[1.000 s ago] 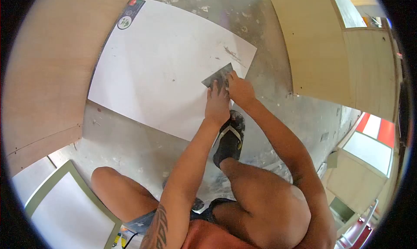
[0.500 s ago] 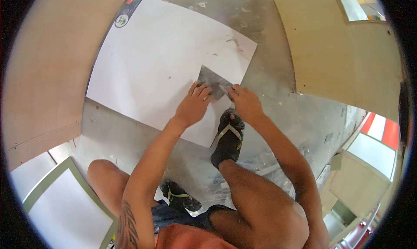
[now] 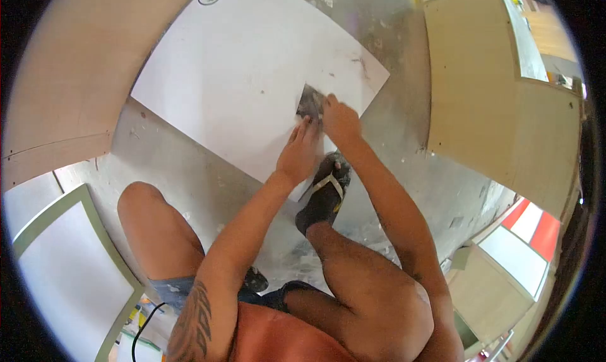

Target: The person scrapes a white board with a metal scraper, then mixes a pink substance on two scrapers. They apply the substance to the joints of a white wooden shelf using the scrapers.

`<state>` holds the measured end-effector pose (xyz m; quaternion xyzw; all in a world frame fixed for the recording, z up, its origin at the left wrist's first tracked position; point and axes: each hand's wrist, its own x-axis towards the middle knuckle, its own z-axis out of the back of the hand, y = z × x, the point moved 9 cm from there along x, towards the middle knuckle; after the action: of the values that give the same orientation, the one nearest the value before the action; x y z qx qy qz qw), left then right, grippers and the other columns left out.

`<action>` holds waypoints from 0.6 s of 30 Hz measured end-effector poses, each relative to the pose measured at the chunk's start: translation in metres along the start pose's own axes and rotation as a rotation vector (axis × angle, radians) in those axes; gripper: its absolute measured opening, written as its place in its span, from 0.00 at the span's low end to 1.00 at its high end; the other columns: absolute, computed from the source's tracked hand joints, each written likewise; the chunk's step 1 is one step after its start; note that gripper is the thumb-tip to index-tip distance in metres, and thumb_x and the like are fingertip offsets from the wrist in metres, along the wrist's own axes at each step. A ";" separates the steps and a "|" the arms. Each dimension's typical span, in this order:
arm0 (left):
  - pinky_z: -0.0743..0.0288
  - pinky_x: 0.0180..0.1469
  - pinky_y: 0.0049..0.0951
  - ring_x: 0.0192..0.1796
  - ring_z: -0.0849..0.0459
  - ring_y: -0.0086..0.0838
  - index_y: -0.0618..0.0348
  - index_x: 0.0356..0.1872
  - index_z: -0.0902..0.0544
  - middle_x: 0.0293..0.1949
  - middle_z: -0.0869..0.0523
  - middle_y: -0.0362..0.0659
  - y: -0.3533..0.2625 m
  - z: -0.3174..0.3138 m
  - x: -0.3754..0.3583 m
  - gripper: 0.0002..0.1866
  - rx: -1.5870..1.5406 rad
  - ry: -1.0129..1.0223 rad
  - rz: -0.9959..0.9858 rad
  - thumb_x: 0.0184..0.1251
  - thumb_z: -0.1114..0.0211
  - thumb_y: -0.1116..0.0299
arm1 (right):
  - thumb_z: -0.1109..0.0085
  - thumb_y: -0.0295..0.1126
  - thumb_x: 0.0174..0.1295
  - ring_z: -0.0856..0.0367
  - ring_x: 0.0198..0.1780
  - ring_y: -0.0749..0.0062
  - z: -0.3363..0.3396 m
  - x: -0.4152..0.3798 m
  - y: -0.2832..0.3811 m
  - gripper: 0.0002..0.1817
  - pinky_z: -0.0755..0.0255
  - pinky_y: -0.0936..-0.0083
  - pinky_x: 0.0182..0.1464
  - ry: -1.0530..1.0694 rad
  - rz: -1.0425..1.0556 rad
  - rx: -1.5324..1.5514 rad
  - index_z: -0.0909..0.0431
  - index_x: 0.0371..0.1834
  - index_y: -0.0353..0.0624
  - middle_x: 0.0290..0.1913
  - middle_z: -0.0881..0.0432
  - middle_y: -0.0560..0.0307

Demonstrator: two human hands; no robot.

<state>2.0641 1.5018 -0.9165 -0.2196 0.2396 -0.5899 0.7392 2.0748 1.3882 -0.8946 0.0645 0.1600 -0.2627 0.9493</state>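
A dark grey sheet that looks like sandpaper (image 3: 310, 100) lies on a large white board (image 3: 221, 65), near the board's right side. The fingers of my left hand (image 3: 300, 152) hold the sheet down at its lower edge, fairly straight. Just right of it, my right hand (image 3: 343, 123) is closed on the sheet's right edge, its fingers curled. The two hands nearly meet, and part of the sheet is hidden under them. My right foot in a flip-flop (image 3: 327, 188) stands at the board's near corner.
Wooden panels rise at the left (image 3: 82, 65) and at the right (image 3: 486, 65). A white panel with a green frame (image 3: 63, 261) leans at the lower left. A red and white striped piece (image 3: 526, 223) sits at the lower right. The grey floor (image 3: 391, 166) is dusty.
My right hand has moved up and left and curled more tightly. My left hand has shifted slightly right. Less of the sheet shows now. The whole view has turned a little.
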 end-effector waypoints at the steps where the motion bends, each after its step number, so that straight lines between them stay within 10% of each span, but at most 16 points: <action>1: 0.54 0.78 0.54 0.79 0.52 0.53 0.72 0.69 0.35 0.74 0.42 0.59 -0.002 0.002 0.001 0.37 0.011 -0.017 -0.012 0.61 0.37 0.62 | 0.43 0.30 0.60 0.16 0.44 0.55 -0.009 -0.002 -0.001 0.15 0.18 0.59 0.45 0.025 -0.038 0.020 0.23 0.49 0.38 0.47 0.22 0.49; 6: 0.57 0.78 0.59 0.80 0.53 0.51 0.69 0.69 0.32 0.75 0.42 0.55 -0.001 -0.013 -0.010 0.38 0.198 0.145 0.080 0.62 0.37 0.55 | 0.51 0.37 0.71 0.14 0.37 0.43 -0.050 -0.026 -0.004 0.15 0.20 0.52 0.39 0.015 -0.030 0.177 0.27 0.49 0.36 0.32 0.15 0.40; 12: 0.57 0.78 0.59 0.80 0.52 0.51 0.68 0.72 0.37 0.75 0.42 0.54 -0.002 -0.013 0.003 0.41 0.205 0.098 0.077 0.65 0.38 0.49 | 0.46 0.33 0.64 0.14 0.46 0.53 -0.026 0.018 0.008 0.16 0.19 0.58 0.44 0.141 -0.136 0.153 0.25 0.50 0.35 0.53 0.21 0.46; 18: 0.61 0.79 0.57 0.80 0.51 0.50 0.61 0.74 0.37 0.76 0.40 0.51 0.012 -0.004 -0.002 0.41 0.260 0.210 0.068 0.66 0.39 0.47 | 0.46 0.30 0.64 0.14 0.37 0.46 -0.011 -0.008 0.034 0.13 0.19 0.54 0.39 -0.150 0.126 0.121 0.23 0.46 0.33 0.46 0.20 0.44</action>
<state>2.0708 1.5065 -0.9271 -0.0510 0.2445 -0.6104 0.7517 2.0830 1.4229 -0.9011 0.1118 0.0680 -0.2160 0.9676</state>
